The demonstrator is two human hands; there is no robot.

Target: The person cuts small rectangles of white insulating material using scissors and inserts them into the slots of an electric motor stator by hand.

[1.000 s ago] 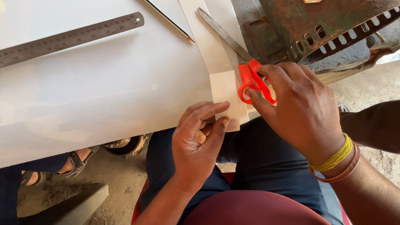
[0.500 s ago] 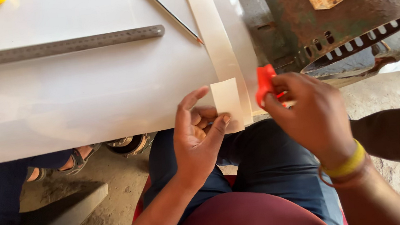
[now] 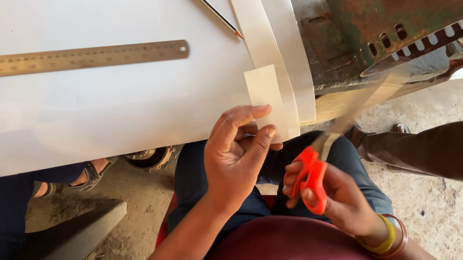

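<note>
While left hand (image 3: pixel 234 158) pinches small paper piece (image 3: pixel 266 101) at tabletop (image 3: pixel 100 114) edge, fingers curled shut on it | right hand (image 3: pixel 328 194) closed around orange-handled scissors (image 3: pixel 311 178) over lap, blades blurred | risk: loose pinch could drop piece; swinging blades could nick left fingers.

A big white sheet of paper (image 3: pixel 99 111) covers the tabletop (image 3: pixel 310 3), which shows as bare grey at the right. A long metal ruler (image 3: pixel 69 59) lies flat on the sheet. A pencil (image 3: pixel 211 8) lies slanted near the top. Long paper strips (image 3: pixel 274 41) lie along the sheet's right edge. A rusty green metal machine (image 3: pixel 401 12) sits just beside them.
</note>
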